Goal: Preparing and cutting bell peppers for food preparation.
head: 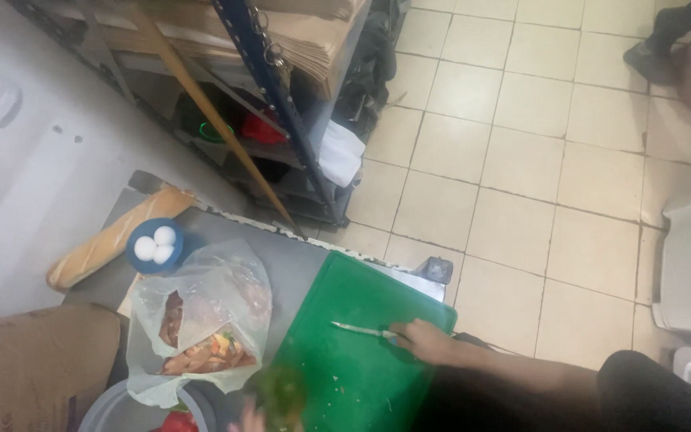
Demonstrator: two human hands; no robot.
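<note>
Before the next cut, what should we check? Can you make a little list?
1. Knife gripped by right hand: ok.
2. Blade lies over the green cutting board: ok.
3. Left hand away from the blade: ok, it holds the green vegetable at the board's near edge.
4. Vegetable steady: cannot tell, blurred.
5. Board flat on the table: cannot tell; one corner hangs past the edge.
6. Plastic bag off the board: ok.

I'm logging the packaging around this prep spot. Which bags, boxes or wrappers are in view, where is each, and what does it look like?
Plastic bag: left of the green board, clear, crumpled, open, reddish and orange food inside.
Cardboard box: bottom left corner, brown, some dark print.
Cardboard stack: on the top shelf of the rack, flat brown sheets.
No screens or signs visible.
</note>
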